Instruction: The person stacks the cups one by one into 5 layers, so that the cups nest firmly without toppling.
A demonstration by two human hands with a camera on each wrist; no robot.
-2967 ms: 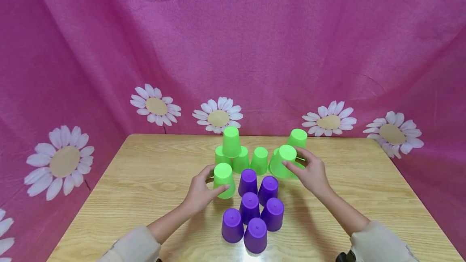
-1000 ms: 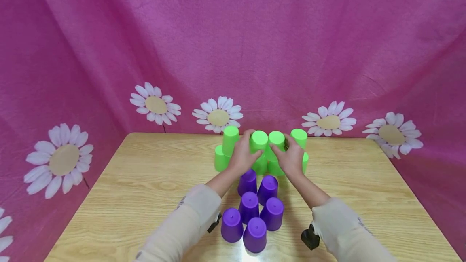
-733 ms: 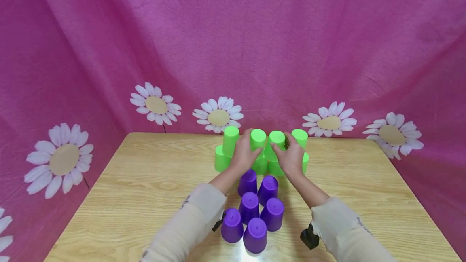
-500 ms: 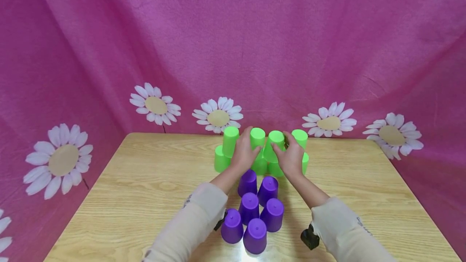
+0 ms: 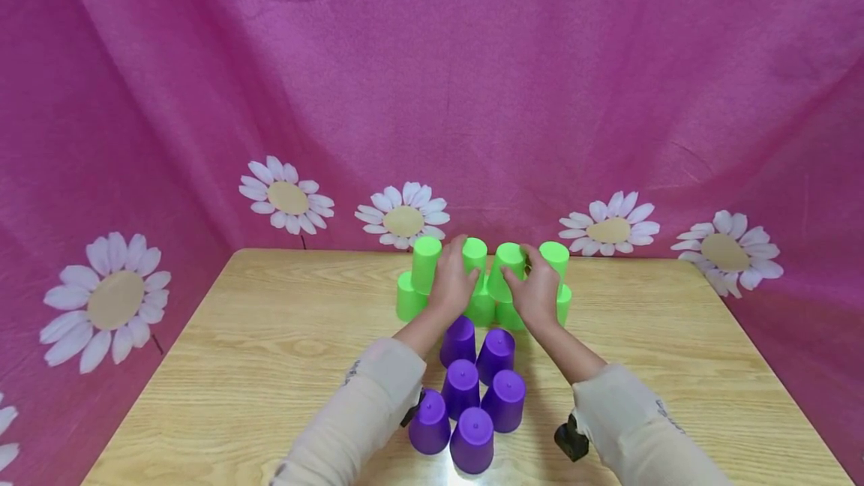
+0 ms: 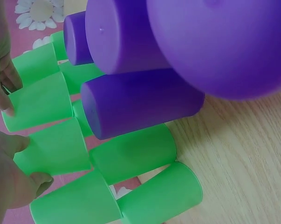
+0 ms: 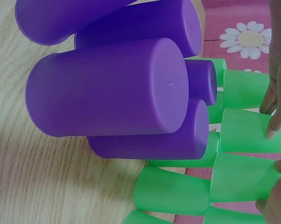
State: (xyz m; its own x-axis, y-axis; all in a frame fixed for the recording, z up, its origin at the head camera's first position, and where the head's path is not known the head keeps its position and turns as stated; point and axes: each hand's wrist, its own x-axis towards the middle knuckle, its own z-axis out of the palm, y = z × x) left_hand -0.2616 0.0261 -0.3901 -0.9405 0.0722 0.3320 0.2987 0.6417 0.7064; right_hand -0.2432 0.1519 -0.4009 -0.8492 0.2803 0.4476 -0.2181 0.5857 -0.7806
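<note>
Upside-down green cups stand in two tiers toward the back of the table. My left hand (image 5: pixel 451 280) holds an upper-tier green cup (image 5: pixel 475 259) between thumb and fingers. Right beside it, my right hand (image 5: pixel 536 289) grips another green cup (image 5: pixel 508 272), whose wall slants slightly. In the left wrist view, the rims of both held cups (image 6: pixel 54 147) lie against the bases of the lower ones (image 6: pixel 133 154). An outer upper cup (image 5: pixel 427 265) stands at the left end and a matching cup (image 5: pixel 555 257) at the right end. Both hands partly hide the lower tier.
Several upside-down purple cups (image 5: pixel 462 388) stand in a cluster between my forearms, in front of the green tiers. The left sleeve and its dark wrist device (image 5: pixel 412 409) come close to the nearest-left purple cup (image 5: pixel 429 422). A pink flowered cloth (image 5: pixel 472 96) hangs behind the wooden table (image 5: pixel 270 336).
From three seconds ago, my left hand has carried its cup back and right onto the upper tier; my right hand brought its cup left and back. Lately both cups have shifted slightly left.
</note>
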